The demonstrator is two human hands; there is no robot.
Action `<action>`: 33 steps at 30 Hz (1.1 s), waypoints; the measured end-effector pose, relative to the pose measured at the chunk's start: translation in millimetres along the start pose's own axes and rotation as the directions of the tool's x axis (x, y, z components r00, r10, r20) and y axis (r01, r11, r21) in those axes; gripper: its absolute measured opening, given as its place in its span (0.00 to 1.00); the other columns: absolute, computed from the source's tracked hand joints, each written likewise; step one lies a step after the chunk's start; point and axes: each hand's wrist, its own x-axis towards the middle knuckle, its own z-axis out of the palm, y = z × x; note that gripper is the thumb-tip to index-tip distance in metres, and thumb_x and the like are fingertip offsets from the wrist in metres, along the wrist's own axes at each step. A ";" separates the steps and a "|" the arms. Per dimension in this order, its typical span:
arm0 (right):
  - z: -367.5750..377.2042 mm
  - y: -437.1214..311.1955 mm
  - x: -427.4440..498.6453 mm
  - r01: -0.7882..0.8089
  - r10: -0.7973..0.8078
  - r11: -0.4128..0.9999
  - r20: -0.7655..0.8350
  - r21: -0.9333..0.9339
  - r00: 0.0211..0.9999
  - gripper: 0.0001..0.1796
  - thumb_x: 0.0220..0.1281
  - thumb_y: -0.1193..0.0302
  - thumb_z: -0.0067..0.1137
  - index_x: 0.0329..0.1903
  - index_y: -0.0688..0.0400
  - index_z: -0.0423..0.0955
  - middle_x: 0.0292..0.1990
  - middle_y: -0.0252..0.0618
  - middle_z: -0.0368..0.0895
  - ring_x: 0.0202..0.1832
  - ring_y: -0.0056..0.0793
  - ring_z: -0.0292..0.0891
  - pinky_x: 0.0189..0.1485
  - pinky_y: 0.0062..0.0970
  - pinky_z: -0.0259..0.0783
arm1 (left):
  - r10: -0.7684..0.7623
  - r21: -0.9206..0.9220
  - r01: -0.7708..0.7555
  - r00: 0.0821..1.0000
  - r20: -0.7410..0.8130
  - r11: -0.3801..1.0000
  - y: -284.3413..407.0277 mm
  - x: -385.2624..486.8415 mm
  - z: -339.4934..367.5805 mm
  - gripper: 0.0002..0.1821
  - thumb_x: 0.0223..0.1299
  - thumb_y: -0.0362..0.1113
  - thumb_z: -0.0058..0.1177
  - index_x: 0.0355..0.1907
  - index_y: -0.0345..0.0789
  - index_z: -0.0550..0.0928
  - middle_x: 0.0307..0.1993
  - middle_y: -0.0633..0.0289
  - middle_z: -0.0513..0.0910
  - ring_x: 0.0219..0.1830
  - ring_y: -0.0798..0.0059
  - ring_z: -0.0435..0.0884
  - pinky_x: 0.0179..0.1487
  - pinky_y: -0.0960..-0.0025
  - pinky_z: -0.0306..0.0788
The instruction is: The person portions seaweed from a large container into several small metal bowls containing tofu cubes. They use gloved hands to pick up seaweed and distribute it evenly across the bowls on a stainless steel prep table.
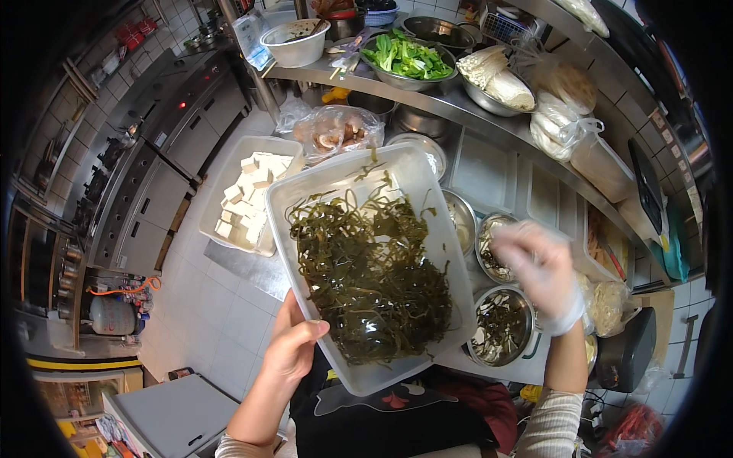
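Note:
My bare left hand (pixel 295 343) grips the left rim of a translucent plastic tub (pixel 369 366), tilted in front of me, with dark green seaweed strips (pixel 372 286) in it. My right hand (pixel 535 269), in a clear plastic glove and blurred, is above the metal bowls at the right; whether its fingers hold anything cannot be told. Below it, a metal bowl (pixel 497 246) holds pale pieces and some dark strips. A nearer metal bowl (pixel 501 326) holds pale slices topped with seaweed. Another metal bowl (pixel 460 220) stands partly behind the tub.
A tub of white tofu cubes (pixel 246 197) stands left, beside bagged mushrooms (pixel 341 134). The steel shelf (pixel 435 100) ahead holds leafy greens (pixel 408 57), enoki mushrooms (pixel 498 80) and a white bowl (pixel 295 48). Rectangular containers (pixel 484 169) stand under it. A black appliance (pixel 627 349) is at right.

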 end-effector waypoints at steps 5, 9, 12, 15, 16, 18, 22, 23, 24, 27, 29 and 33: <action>48.5 -59.0 18.1 0.383 -0.266 0.918 0.552 -0.107 0.791 0.23 0.49 0.73 0.64 0.52 0.56 0.75 0.49 0.43 0.76 0.49 0.41 0.73 0.50 0.35 0.72 | 0.001 -0.066 0.003 0.997 0.072 0.998 8.4 -5.7 3.2 0.43 0.38 0.25 0.56 0.66 0.29 0.61 0.56 0.56 0.73 0.58 0.67 0.73 0.60 0.68 0.68; 91.1 -78.5 19.2 0.597 -0.431 0.791 0.570 -0.135 0.700 0.32 0.47 0.66 0.65 0.59 0.52 0.70 0.58 0.46 0.68 0.54 0.43 0.68 0.52 0.38 0.68 | 0.037 -0.163 -0.026 0.997 0.066 0.986 5.3 -4.8 6.0 0.41 0.42 0.23 0.55 0.66 0.30 0.60 0.54 0.57 0.74 0.53 0.72 0.75 0.51 0.74 0.72; 113.4 -77.8 31.9 0.575 -0.249 0.734 0.646 -0.360 0.722 0.18 0.50 0.69 0.58 0.47 0.53 0.74 0.47 0.43 0.72 0.48 0.37 0.73 0.40 0.31 0.73 | 0.006 -0.101 -0.001 0.999 0.047 0.995 5.9 -1.0 3.5 0.40 0.42 0.25 0.57 0.64 0.30 0.63 0.46 0.63 0.75 0.36 0.84 0.72 0.32 0.83 0.64; 101.2 -59.1 62.2 0.431 -0.209 0.799 0.479 -0.419 0.853 0.13 0.46 0.79 0.55 0.39 0.56 0.74 0.39 0.41 0.73 0.39 0.40 0.78 0.36 0.34 0.76 | -0.023 -0.086 0.026 0.999 0.042 0.996 4.6 0.5 2.5 0.39 0.42 0.27 0.58 0.63 0.30 0.64 0.41 0.66 0.74 0.29 0.88 0.68 0.26 0.84 0.58; 92.5 -53.3 73.2 0.374 -0.234 0.880 0.417 -0.294 0.878 0.17 0.41 0.81 0.57 0.39 0.56 0.74 0.39 0.42 0.74 0.38 0.45 0.77 0.39 0.37 0.76 | -0.032 -0.101 0.038 0.998 0.058 0.994 4.7 0.8 2.0 0.38 0.42 0.28 0.58 0.62 0.30 0.64 0.41 0.66 0.74 0.28 0.88 0.67 0.27 0.84 0.58; 79.7 -46.4 94.1 0.375 -0.313 0.919 0.356 -0.121 0.881 0.20 0.40 0.80 0.62 0.42 0.56 0.75 0.43 0.41 0.76 0.42 0.48 0.77 0.45 0.37 0.75 | -0.039 -0.115 0.048 0.996 0.075 0.992 4.8 0.4 2.0 0.38 0.42 0.28 0.58 0.62 0.29 0.64 0.40 0.67 0.74 0.28 0.87 0.67 0.27 0.84 0.58; 69.8 -52.1 111.2 0.391 -0.285 0.901 0.424 -0.186 0.859 0.23 0.43 0.77 0.65 0.48 0.56 0.77 0.50 0.43 0.77 0.49 0.46 0.76 0.51 0.33 0.73 | -0.027 -0.103 0.034 0.997 0.072 0.994 6.1 -1.5 3.5 0.37 0.42 0.29 0.58 0.61 0.29 0.65 0.39 0.67 0.74 0.28 0.87 0.66 0.27 0.84 0.58; 67.8 -54.6 110.6 0.405 -0.292 0.883 0.400 -0.235 0.869 0.23 0.45 0.77 0.64 0.49 0.55 0.77 0.49 0.44 0.77 0.49 0.45 0.76 0.51 0.35 0.73 | -0.014 -0.113 0.023 0.997 0.076 0.993 6.9 -1.4 3.6 0.37 0.42 0.29 0.58 0.61 0.29 0.65 0.39 0.67 0.73 0.28 0.87 0.66 0.27 0.84 0.58; 64.2 -56.9 107.8 0.427 -0.306 0.856 0.379 -0.291 0.873 0.22 0.47 0.78 0.62 0.50 0.55 0.77 0.47 0.45 0.77 0.49 0.45 0.76 0.51 0.36 0.73 | -0.028 -0.087 0.033 0.998 0.065 0.996 8.0 -1.3 3.2 0.37 0.42 0.28 0.58 0.61 0.29 0.65 0.39 0.67 0.73 0.28 0.87 0.67 0.27 0.84 0.58; 55.2 -57.8 97.3 0.440 -0.372 0.852 0.262 -0.284 0.890 0.18 0.51 0.79 0.59 0.48 0.57 0.77 0.46 0.46 0.77 0.47 0.45 0.76 0.49 0.37 0.73 | -0.042 -0.059 0.044 0.999 0.030 0.997 9.4 -2.0 1.9 0.37 0.42 0.27 0.58 0.61 0.30 0.64 0.39 0.68 0.73 0.30 0.87 0.68 0.28 0.83 0.59; 53.8 -55.4 91.5 0.430 -0.402 0.863 0.156 -0.266 0.902 0.16 0.51 0.79 0.59 0.46 0.58 0.76 0.44 0.46 0.77 0.46 0.46 0.76 0.47 0.38 0.73 | -0.050 -0.030 0.050 0.999 -0.017 0.998 9.4 -2.7 1.9 0.37 0.42 0.26 0.57 0.61 0.31 0.64 0.40 0.68 0.73 0.31 0.87 0.69 0.28 0.83 0.59; 66.7 -52.3 80.5 0.421 -0.417 0.907 0.219 0.031 0.882 0.12 0.51 0.80 0.57 0.42 0.61 0.75 0.39 0.45 0.77 0.40 0.47 0.76 0.42 0.38 0.73 | -0.031 -0.040 0.031 1.000 -0.003 0.999 11.2 -2.7 4.3 0.37 0.42 0.25 0.57 0.62 0.31 0.63 0.42 0.67 0.73 0.34 0.87 0.70 0.31 0.83 0.60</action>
